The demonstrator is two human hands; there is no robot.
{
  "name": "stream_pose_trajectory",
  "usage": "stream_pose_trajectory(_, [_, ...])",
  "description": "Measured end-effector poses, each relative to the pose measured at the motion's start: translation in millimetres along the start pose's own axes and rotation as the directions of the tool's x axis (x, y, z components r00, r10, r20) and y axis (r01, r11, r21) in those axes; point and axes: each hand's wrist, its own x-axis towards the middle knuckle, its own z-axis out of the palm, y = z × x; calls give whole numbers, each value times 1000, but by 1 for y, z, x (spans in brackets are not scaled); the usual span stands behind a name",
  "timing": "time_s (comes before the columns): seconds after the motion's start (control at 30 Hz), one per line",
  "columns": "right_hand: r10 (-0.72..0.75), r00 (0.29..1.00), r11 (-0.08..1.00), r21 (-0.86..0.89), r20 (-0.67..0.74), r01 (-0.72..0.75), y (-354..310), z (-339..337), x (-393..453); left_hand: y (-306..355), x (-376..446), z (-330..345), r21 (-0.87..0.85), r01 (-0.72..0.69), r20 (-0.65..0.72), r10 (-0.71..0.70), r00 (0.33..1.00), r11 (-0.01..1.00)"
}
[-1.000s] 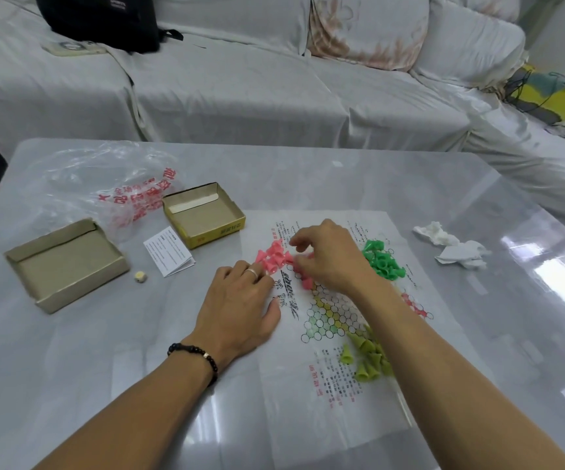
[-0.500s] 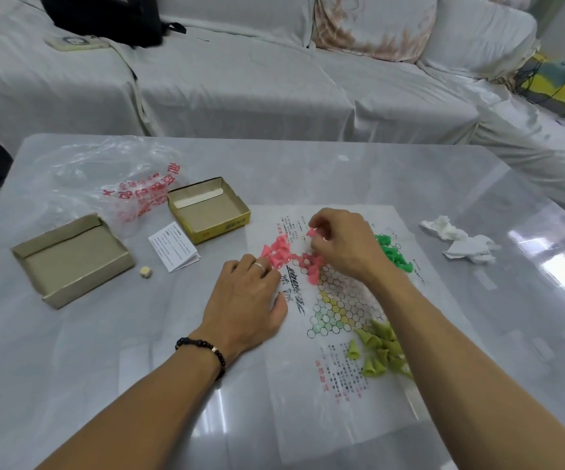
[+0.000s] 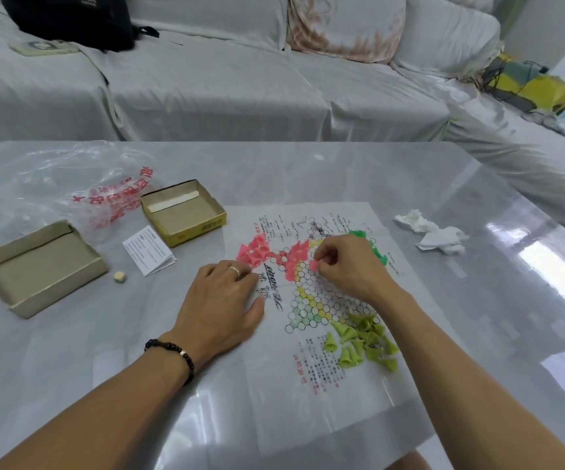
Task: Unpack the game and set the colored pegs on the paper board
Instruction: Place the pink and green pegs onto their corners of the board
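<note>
Head view: the game is unpacked and the paper board (image 3: pixel 322 385) lies flat on the table (image 3: pixel 308 171), nearer its right edge. The right hand (image 3: pixel 349 266) pinches one pink peg (image 3: pixel 314 264) between curled fingertips, just above the printed circles. The left hand (image 3: pixel 221 300) lies flat with straight fingers on the board's left edge, holding nothing.

Several pink pegs (image 3: pixel 294 259) already stand on the board's pink corner; a loose pink pile (image 3: pixel 253 252) waits beside them. The green pegs (image 3: pixel 374 249), partly hidden behind the right hand, and the yellow-green pegs (image 3: pixel 364 340) lie in unsorted heaps, so most placing seems left.

Toward the table's left edge sit two open box halves (image 3: pixel 40 266) (image 3: pixel 182 212), a plastic bag (image 3: pixel 70 191), a leaflet (image 3: pixel 148 254) and a die (image 3: pixel 119 277); crumpled tissue (image 3: pixel 434 232) lies near the right edge. None blocks the board.
</note>
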Motion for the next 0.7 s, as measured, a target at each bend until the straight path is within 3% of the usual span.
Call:
stream_pose_trajectory(0.17, [-6,1000,1000,-30,11,6,-1,8,6,-11,-9,-5,24,-82,56,81,995,996])
stream_pose_trajectory(0.7, [14,998,997,74,-68,-9,-4,23,4,-18,-16,-5,-48,-85,112,90,990,995])
